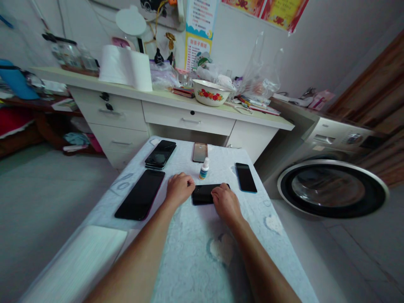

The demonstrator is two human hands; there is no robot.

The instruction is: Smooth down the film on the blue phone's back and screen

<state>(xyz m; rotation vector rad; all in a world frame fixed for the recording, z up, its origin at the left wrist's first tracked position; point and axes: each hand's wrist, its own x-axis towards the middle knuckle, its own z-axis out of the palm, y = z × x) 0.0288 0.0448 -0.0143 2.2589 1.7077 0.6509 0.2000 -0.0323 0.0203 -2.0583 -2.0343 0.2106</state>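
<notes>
A black phone lies crosswise on the patterned tablecloth. My right hand rests over its right end, fingers curled down on it; whether anything small is under the fingertips is hidden. At the phone's left end is my left hand, its fingers curled together, the thumb side near the phone's edge; I cannot make out what it holds, if anything. Just behind the phone stands a small white bottle with a blue and yellow label.
A large dark tablet and stacked phones lie left, a brownish phone or case at the back, another phone right. Beyond are a white desk with a flowered bowl, and a washing machine.
</notes>
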